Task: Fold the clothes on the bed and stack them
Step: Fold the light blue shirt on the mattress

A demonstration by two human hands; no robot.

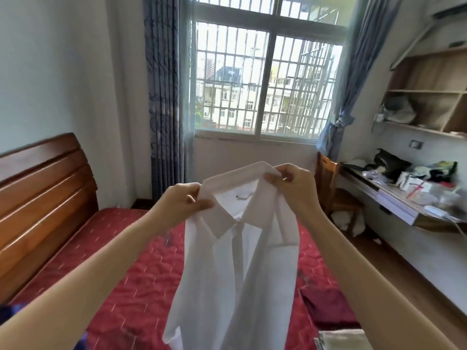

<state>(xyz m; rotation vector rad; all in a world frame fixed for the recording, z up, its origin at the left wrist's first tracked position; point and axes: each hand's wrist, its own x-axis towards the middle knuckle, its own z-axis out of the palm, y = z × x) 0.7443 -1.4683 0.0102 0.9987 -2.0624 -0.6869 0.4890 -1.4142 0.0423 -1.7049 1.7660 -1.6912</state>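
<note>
At frame centre, the left hand and right hand pinch a white collared shirt by its collar, above the red bed.

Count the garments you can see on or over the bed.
3: a white shirt held up by both hands, a maroon garment on the bed at right, a pale folded one bottom right. Others may be hidden.

a home bedroom; shown by a bed with red quilted cover and wooden headboard; blue curtains beside a barred window; a cluttered desk under wall shelves; a wooden chair alongside
</note>
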